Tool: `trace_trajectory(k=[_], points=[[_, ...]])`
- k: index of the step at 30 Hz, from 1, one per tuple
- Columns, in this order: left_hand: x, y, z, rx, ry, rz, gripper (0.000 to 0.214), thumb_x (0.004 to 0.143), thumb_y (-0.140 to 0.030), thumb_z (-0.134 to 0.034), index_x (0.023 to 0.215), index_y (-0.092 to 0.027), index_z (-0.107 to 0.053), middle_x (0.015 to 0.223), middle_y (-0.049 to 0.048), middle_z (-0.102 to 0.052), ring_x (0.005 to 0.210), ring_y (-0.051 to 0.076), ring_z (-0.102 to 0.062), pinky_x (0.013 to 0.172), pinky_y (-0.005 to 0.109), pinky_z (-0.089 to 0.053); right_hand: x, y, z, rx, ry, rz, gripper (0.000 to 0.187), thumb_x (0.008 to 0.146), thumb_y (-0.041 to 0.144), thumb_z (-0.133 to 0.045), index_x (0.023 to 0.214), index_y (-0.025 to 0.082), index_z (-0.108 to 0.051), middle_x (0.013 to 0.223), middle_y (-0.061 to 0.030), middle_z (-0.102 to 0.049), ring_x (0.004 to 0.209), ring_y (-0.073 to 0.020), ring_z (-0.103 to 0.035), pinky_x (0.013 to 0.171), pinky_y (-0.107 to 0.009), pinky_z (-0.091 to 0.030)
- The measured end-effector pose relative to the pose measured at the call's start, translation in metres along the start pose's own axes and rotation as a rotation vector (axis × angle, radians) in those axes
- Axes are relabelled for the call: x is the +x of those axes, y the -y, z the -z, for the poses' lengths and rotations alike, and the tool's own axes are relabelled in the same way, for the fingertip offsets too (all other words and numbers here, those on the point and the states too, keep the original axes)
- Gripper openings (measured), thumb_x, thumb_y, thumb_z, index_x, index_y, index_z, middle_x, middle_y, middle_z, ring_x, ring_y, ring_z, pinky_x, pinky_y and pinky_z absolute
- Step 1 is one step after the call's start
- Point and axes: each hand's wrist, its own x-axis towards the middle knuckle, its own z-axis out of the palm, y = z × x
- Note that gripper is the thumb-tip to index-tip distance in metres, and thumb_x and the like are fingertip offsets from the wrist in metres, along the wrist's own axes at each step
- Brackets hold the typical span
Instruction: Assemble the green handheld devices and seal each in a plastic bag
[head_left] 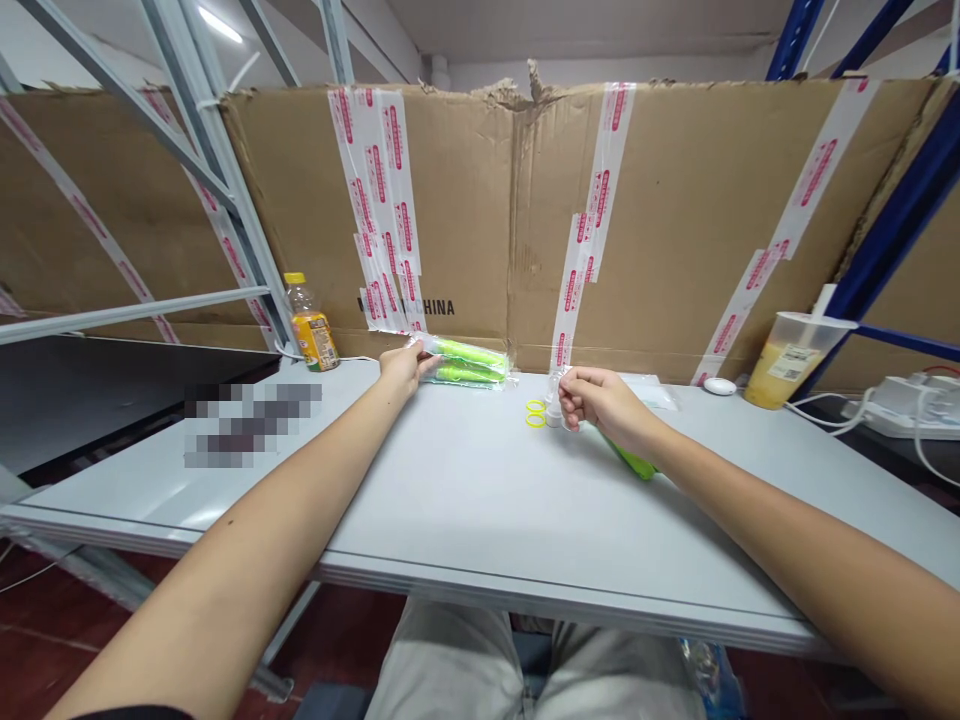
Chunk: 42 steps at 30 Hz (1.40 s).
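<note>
My left hand (405,367) pinches the near end of a clear plastic bag (465,362) holding green tube-shaped items, which lies on the white table (480,490) against the cardboard. My right hand (600,400) is closed around a small clear plastic bottle (556,392) with a white base, which stands on the tabletop. Just left of that bottle lie yellow-handled scissors (535,413), their blades hidden behind it. A green object (631,460) lies under my right wrist, partly hidden by the forearm.
Taped cardboard (660,200) walls off the table's back edge. A yellow drink bottle (311,335) stands back left, and a plastic cup with a straw (791,358) stands back right. A white power strip (881,408) sits beyond the right end. Metal shelving uprights flank the table.
</note>
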Motion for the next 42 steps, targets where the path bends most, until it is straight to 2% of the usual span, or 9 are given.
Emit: trace_trajectory(k=[7,14,20,26,31,33,36,39,42], points=[[0.004,0.009,-0.008,0.228,-0.027,-0.095,0.033,0.079,-0.003,-0.065,0.062,-0.017,-0.041,0.063,-0.0016,-0.049,0.065,0.012,-0.064,0.068,0.027,-0.061,0.001,-0.001,0.001,-0.007,-0.007,-0.008,0.029,0.079,0.039,-0.071,0.068,0.018,-0.055,0.060,0.0011,-0.054,0.049,-0.0114,-0.051,0.050,-0.029,-0.043],[0.011,0.012,0.004,0.643,-0.161,-0.182,0.027,0.067,-0.017,-0.079,0.066,-0.016,-0.052,0.071,0.0029,-0.061,0.080,0.021,-0.065,0.079,0.034,-0.054,0.001,-0.001,0.001,-0.017,-0.002,-0.020,0.028,0.079,0.039,-0.070,0.068,0.018,-0.055,0.059,0.0019,-0.054,0.049,-0.0117,-0.051,0.050,-0.028,-0.043],[0.013,0.015,0.010,0.907,-0.150,-0.211,0.028,0.070,-0.031,-0.078,0.064,-0.018,-0.054,0.082,0.0091,-0.069,0.087,0.026,-0.067,0.084,0.037,-0.050,0.002,-0.002,0.002,-0.018,0.008,-0.019,0.027,0.079,0.038,-0.070,0.068,0.018,-0.055,0.058,0.0017,-0.054,0.048,-0.0117,-0.051,0.050,-0.029,-0.044],[0.012,0.015,0.013,1.066,-0.151,-0.256,0.029,0.070,-0.034,-0.079,0.071,-0.019,-0.054,0.098,0.0154,-0.070,0.099,0.032,-0.065,0.086,0.039,-0.049,0.003,-0.005,0.003,-0.036,0.018,-0.032,0.027,0.079,0.037,-0.070,0.069,0.018,-0.055,0.058,0.0017,-0.054,0.049,-0.0118,-0.051,0.049,-0.028,-0.044],[-0.001,0.010,0.014,1.126,-0.135,-0.435,0.019,0.079,-0.026,-0.068,0.077,-0.020,-0.049,0.106,0.0128,-0.064,0.107,0.029,-0.059,0.091,0.038,-0.044,0.005,-0.002,0.003,-0.052,-0.014,-0.028,0.026,0.079,0.038,-0.068,0.069,0.018,-0.054,0.058,0.0021,-0.053,0.048,-0.0117,-0.050,0.048,-0.028,-0.043],[-0.013,0.008,0.010,1.143,-0.042,-0.655,0.015,0.082,-0.018,-0.059,0.075,-0.021,-0.046,0.100,0.0097,-0.062,0.104,0.025,-0.058,0.091,0.036,-0.042,0.006,0.000,0.008,-0.098,-0.091,0.014,0.025,0.080,0.038,-0.065,0.069,0.019,-0.053,0.057,0.0027,-0.052,0.046,-0.0115,-0.048,0.048,-0.028,-0.041],[-0.041,0.010,-0.003,1.107,0.255,-1.001,0.017,0.082,-0.011,-0.052,0.073,-0.022,-0.043,0.085,0.0062,-0.058,0.092,0.022,-0.055,0.083,0.033,-0.041,0.008,0.005,0.022,-0.340,-0.263,0.182,0.025,0.085,0.037,-0.056,0.068,0.020,-0.050,0.054,0.0037,-0.047,0.047,-0.0112,-0.044,0.048,-0.027,-0.035],[-0.081,0.016,-0.019,1.051,0.620,-1.121,0.009,0.083,-0.013,-0.051,0.079,-0.020,-0.047,0.083,0.0046,-0.057,0.080,0.019,-0.053,0.073,0.031,-0.041,0.008,0.010,0.040,-0.805,-0.389,0.397,0.029,0.087,0.035,-0.053,0.063,0.020,-0.045,0.054,0.0037,-0.042,0.052,-0.0109,-0.038,0.053,-0.027,-0.028],[-0.121,0.022,-0.032,1.032,0.933,-1.182,0.006,0.089,-0.018,-0.048,0.087,-0.019,-0.053,0.087,0.0046,-0.060,0.082,0.018,-0.055,0.075,0.030,-0.042,0.008,0.014,0.057,-1.147,-0.385,0.357,0.030,0.088,0.034,-0.050,0.062,0.020,-0.043,0.058,0.0013,-0.049,0.056,-0.0116,-0.040,0.056,-0.027,-0.027]])
